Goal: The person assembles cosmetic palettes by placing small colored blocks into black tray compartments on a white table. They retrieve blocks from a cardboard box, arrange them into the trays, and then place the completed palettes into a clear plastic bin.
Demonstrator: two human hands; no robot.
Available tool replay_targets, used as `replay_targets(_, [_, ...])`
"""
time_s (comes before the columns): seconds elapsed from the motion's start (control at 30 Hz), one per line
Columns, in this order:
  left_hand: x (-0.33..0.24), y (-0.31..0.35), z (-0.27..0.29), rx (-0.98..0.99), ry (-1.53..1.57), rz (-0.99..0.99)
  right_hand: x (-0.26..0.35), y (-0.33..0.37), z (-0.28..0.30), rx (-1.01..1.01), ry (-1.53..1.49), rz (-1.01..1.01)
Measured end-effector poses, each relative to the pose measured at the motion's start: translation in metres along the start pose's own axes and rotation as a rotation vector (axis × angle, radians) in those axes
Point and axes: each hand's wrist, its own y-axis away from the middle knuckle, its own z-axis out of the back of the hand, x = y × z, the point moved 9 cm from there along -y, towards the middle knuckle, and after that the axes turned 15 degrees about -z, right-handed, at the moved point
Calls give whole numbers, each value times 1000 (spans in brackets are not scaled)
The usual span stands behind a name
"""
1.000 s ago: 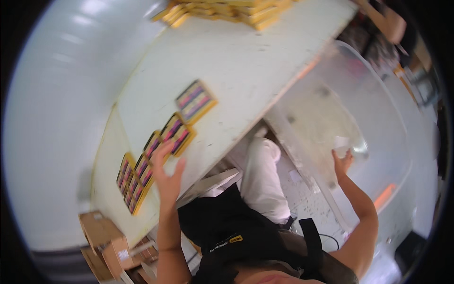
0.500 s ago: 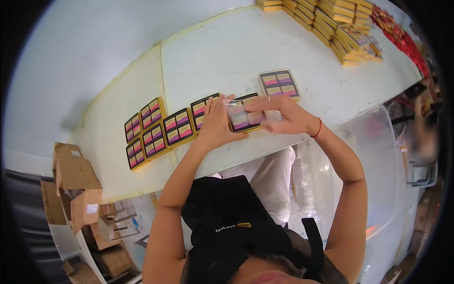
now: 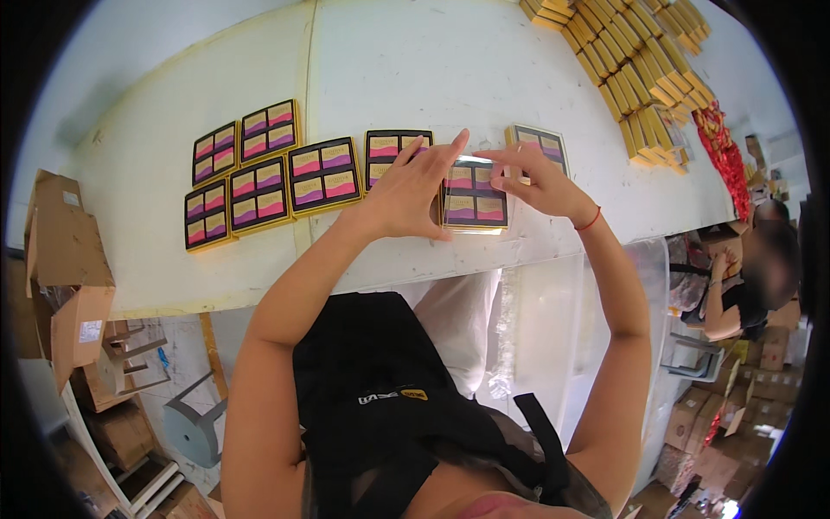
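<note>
A black-lined gold gift box (image 3: 475,210) with pink, purple and gold packets lies in front of me, a clear plastic lid (image 3: 510,203) over it. My left hand (image 3: 405,192) spans its left side, thumb at the near corner and fingers at the far one. With fingers bent, my right hand (image 3: 545,186) grips the lid at its far right corner. Whether the lid is fully seated cannot be told. Partly behind my left hand is an uncovered box (image 3: 380,156). Beyond my right hand stands a box with a clear lid (image 3: 553,147).
Several uncovered gift boxes (image 3: 259,192) lie in a group at the left of the white table (image 3: 406,60). Stacked gold boxes (image 3: 627,78) and red material (image 3: 719,156) fill the far right. Cardboard cartons (image 3: 65,259) stand lower left; another person (image 3: 735,298) is at the right.
The clear lid, blurred in my right hand before, is now over the box in front of me. My left hand has come to that box's side. The view has shifted.
</note>
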Motion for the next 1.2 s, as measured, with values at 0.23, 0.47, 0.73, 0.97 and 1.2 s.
replay_targets(0.23, [-7, 2, 12, -156, 62, -81, -25, -22, -15, 111, -136, -94])
replay_targets(0.47, [0, 0, 18, -117, -60, -8, -25, -11, -8, -131, 141, -62])
replay_targets(0.73, [1, -16, -1, -15, -120, -11, -24, 18, -24, -535, 356, 56])
replay_targets(0.97, [4, -9, -13, 19, -55, -74, -25, -1, -53, -287, 234, 3])
replay_targets(1.2, [-33, -18, -14, 235, -219, 39, -8, -5, -66, -387, 282, 49])
